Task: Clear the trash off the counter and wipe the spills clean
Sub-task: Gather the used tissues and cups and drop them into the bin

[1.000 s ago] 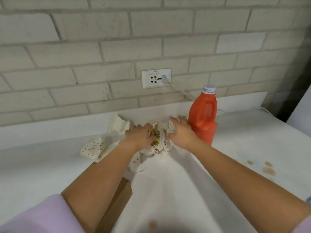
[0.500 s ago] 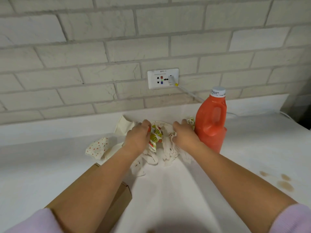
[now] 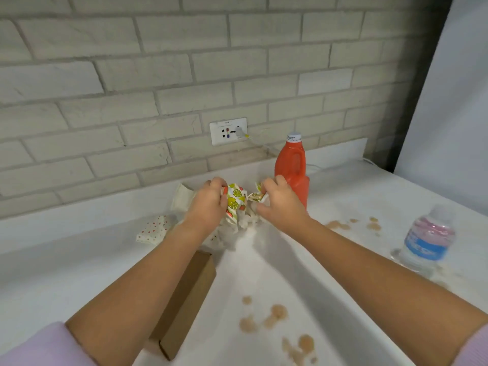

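A crumpled pile of printed paper wrappers (image 3: 239, 207), white with lemon and fruit prints, lies on the white counter (image 3: 79, 260) near the back wall. My left hand (image 3: 207, 204) grips its left side and my right hand (image 3: 277, 203) grips its right side. A dotted paper piece (image 3: 153, 228) lies loose to the left of the pile. Brown spills stain the counter: one patch (image 3: 274, 320) near the front and another patch (image 3: 351, 224) to the right of my right hand.
An orange jug with a white cap (image 3: 291, 170) stands just behind my right hand. A clear water bottle with a blue label (image 3: 426, 239) stands at the right. A brown cardboard box (image 3: 184, 299) lies under my left forearm. A wall socket (image 3: 228, 131) holds a plugged cable.
Both hands stay on the wrapper pile and have bunched it tighter. The view has pulled back and shifted, so the front spills and the water bottle now show.
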A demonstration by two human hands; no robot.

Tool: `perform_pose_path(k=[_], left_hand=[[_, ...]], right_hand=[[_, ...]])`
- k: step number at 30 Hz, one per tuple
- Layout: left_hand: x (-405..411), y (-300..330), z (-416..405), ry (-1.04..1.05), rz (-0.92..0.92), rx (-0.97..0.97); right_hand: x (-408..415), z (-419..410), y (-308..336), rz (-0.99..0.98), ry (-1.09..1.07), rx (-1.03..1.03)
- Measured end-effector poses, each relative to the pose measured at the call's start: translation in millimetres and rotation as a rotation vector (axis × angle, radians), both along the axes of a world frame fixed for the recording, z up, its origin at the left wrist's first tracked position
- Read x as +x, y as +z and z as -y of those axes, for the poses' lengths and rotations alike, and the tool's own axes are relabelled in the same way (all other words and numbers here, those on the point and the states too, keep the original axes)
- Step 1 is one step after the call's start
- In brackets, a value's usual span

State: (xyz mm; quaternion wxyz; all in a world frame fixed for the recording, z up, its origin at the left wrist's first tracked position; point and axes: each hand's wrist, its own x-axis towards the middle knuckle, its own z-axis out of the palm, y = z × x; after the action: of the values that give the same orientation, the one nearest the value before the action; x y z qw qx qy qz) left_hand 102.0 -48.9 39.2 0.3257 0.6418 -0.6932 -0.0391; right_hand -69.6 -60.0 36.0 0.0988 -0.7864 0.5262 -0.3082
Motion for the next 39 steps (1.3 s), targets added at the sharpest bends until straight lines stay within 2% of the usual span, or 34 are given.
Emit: perform_pose_path(k=[7,15,18,21,25,28,32,39], left_hand=[[-52,20,-47,-0.157,-0.092,-0.056],[-164,50,-87,-0.466,-0.238,-0.184],[-216,59,-102,-0.526,-0.194,-0.243],[-278,58,-121,-0.611,-0.184,-0.196],[-348,47,-141,-0.652,-0.076,-0.123],[-396,37,-156,-0.645,-0.037,-0.094],[-447,25,-169,-0.655,-0.019,-0.067],[-499,1,-181,-0.722,-0.024,0.087]], right_hand=[[-58,-87,18,0.030,-0.141,-0.067],[-166,-162,42,0.077,-0.375,-0.184],[-214,-192,50,0.077,-0.442,-0.230],[-271,-231,55,0.037,-0.501,-0.231],[-340,-278,49,0.020,-0.636,-0.151],[-388,-304,35,-0.019,-0.739,-0.004],[-433,-330,22,-0.066,-0.746,0.208],[-471,-338,24,-0.048,-0.722,0.117]])
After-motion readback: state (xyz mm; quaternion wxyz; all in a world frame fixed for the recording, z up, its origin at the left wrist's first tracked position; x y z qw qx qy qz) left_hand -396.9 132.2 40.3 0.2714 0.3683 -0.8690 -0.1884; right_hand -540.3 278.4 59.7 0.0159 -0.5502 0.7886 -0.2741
